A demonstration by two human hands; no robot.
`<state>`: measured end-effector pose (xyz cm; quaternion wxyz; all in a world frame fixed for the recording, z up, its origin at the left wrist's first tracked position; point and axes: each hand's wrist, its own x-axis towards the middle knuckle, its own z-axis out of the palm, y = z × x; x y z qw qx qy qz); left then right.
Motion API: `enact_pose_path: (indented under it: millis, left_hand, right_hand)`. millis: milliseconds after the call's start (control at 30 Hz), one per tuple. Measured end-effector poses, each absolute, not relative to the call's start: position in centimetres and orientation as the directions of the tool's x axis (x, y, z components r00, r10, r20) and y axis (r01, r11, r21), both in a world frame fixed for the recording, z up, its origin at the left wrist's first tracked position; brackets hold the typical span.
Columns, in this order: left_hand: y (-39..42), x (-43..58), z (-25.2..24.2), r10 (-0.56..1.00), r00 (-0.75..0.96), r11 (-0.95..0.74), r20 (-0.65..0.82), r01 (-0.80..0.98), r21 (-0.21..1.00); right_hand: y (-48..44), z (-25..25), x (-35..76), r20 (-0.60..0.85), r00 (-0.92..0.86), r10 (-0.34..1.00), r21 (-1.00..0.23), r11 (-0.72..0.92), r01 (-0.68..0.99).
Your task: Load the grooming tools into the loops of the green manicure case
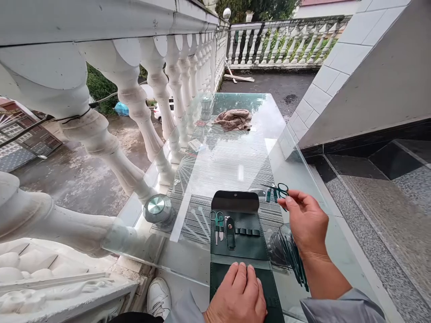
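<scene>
A dark green manicure case [242, 244] lies unfolded on the glass table, its top flap raised. My left hand [239, 294] rests flat on its lower panel, fingers stretched out. Slotted into the upper panel are small green-handled scissors [217, 224] and a nail clipper in a snapped holder [230, 233]; several loops beside them hold nothing. My right hand [306, 220] pinches small scissors [281, 189] with green handles above the table, blades pointing left. Behind them lie green nail clippers [271, 195]. Several slim green tools [294, 260] lie right of the case, below my right wrist.
A crumpled brown cloth [234, 120] lies on the far part of the glass table [188, 255]. Round metal-capped table legs [158, 208] show at the left. A white balustrade [151, 89] runs along the left side, and stone steps [384, 202] rise at the right.
</scene>
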<state>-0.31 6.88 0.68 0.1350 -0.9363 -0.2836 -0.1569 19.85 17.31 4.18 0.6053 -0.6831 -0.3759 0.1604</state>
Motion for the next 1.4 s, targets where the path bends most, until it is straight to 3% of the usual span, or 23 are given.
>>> enact_pose_path:
  millis: [67,133,267,400,533,667,833,1033,1200,1267,1400]
  left_hand:
    - [6.9,-0.3,0.7,0.485,0.79,-0.804,0.375,0.572,-0.165]
    - [6.9,-0.3,0.8,0.476,0.782,-0.806,0.403,0.571,-0.157]
    - [6.9,-0.4,0.8,0.48,0.788,-0.806,0.385,0.569,-0.16]
    - [6.9,-0.4,0.8,0.483,0.786,-0.804,0.385,0.572,-0.159]
    - [6.9,-0.4,0.9,0.484,0.753,-0.795,0.445,0.591,-0.136]
    - [6.8,-0.3,0.9,0.487,0.768,-0.799,0.417,0.584,-0.142]
    - [6.7,-0.3,0.7,0.493,0.797,-0.807,0.348,0.569,-0.16]
    - [6.7,-0.4,0.7,0.474,0.78,-0.808,0.409,0.57,-0.151]
    - [6.5,-0.3,1.0,0.493,0.759,-0.793,0.426,0.593,-0.14]
    - [6.5,-0.2,1.0,0.498,0.737,-0.785,0.456,0.607,-0.125]
    - [6.5,-0.1,0.6,0.505,0.721,-0.772,0.475,0.623,-0.126]
  right_hand:
    - [17.3,3.9,19.6,0.455,0.514,0.727,-0.768,0.03,0.639]
    - [17.2,3.6,19.5,0.567,0.303,0.766,-0.527,0.055,0.848]
    - [17.1,2.5,19.5,0.524,0.059,0.849,-0.221,0.068,0.973]
    - [17.1,1.8,19.9,0.442,-0.008,0.897,-0.123,0.069,0.99]
    - [17.1,2.1,19.9,0.443,0.018,0.896,-0.111,0.036,0.993]
    - [17.1,2.2,19.3,0.46,-0.027,0.888,-0.094,0.079,0.992]
    - [17.3,1.2,19.6,0.424,-0.07,0.903,-0.148,0.145,0.978]
    - [17.1,1.5,20.6,0.465,-0.004,0.885,-0.189,0.104,0.976]
    - [15.8,4.3,16.9,0.612,0.015,0.791,-0.397,0.291,0.871]
    - [15.2,5.0,14.9,0.535,-0.049,0.844,-0.517,0.372,0.771]
    - [14.5,5.4,12.6,0.34,-0.146,0.929,-0.645,0.344,0.682]
